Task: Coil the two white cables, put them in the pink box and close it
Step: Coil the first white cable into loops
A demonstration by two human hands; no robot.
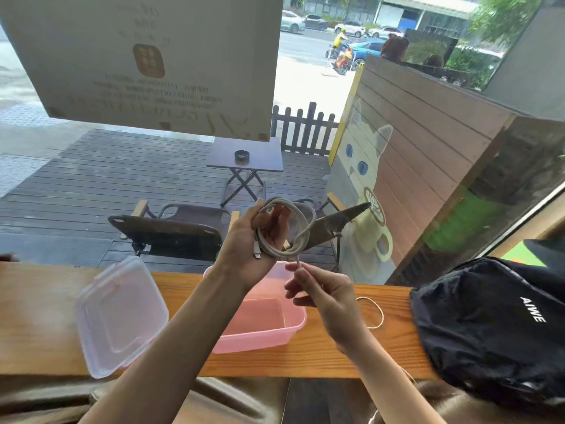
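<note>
I have one white cable (286, 228) nearly coiled: several loops are gathered in my left hand (247, 240), held up above the pink box (260, 319), with one plug hanging down by the heel of that palm. The left fingers are closed around the near side of the loops, clamped on the bundle. My right hand (324, 296) sits just below and to the right, its fingers pinched together on the loose tail of the same cable, which looks to be wrapped once around the coil. I judge this as the tying-off step for the first cable, not yet finished.

The second cable (374, 313) lies on the counter beside the box, towards the right, between the box and a black bag (489, 325); only a curved part shows past my right wrist, and it looks uncoiled, though I cannot see all of it.

The box stands open near the far edge of the counter, and from what shows of its inside, nothing is in it. Its clear lid (119, 316) leans off to the left, touching the box's left side.

So, by my reckoning: one cable almost coiled, one untouched, nothing boxed, lid still off.
</note>
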